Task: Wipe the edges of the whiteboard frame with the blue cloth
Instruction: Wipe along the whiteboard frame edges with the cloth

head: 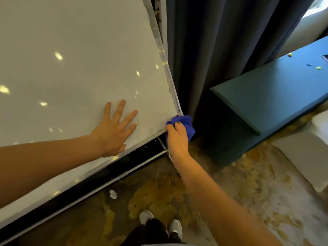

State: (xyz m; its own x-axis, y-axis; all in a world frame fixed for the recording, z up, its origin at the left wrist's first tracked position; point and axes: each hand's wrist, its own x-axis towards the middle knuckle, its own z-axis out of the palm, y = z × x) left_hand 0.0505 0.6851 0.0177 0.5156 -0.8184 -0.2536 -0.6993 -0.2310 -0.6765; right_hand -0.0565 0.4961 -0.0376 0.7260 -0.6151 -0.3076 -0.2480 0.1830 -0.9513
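A large whiteboard [71, 71] fills the upper left, bordered by a thin pale frame [170, 82] down its right side and along its bottom. My right hand [177, 139] is shut on a bunched blue cloth [185, 122], which is pressed against the frame's lower right corner. My left hand [113, 130] lies flat on the board face near the bottom edge, fingers spread, holding nothing.
Dark curtains [221, 50] hang just right of the board. A teal bench [275, 96] with small bits on top stands further right. The board's stand rail [124, 173] runs below. A white scrap [113, 194] lies on the patterned floor near my shoes [160, 221].
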